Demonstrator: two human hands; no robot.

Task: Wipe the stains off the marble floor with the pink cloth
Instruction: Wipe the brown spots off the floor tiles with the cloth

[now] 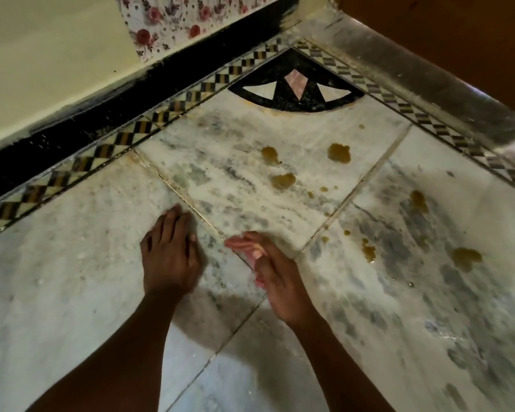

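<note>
Several yellow-brown stains mark the white and grey marble floor (pixel 72 278): a group of three (pixel 283 181) near the middle and others (pixel 466 257) to the right. My left hand (pixel 170 254) lies flat on the floor, palm down, fingers apart. Just right of it, my right hand (pixel 280 278) presses on the pink cloth (pixel 247 248), which shows in a blur under and ahead of the fingers. The cloth lies near a tile joint, short of the stains.
A checkered inlay border (pixel 161 114) runs along the cream wall (pixel 42 69) with a black skirting. A black fan-shaped inlay (pixel 295 84) fills the corner. A raised stone ledge (pixel 428 78) bounds the right side, and floral paper (pixel 167 22) covers part of the wall.
</note>
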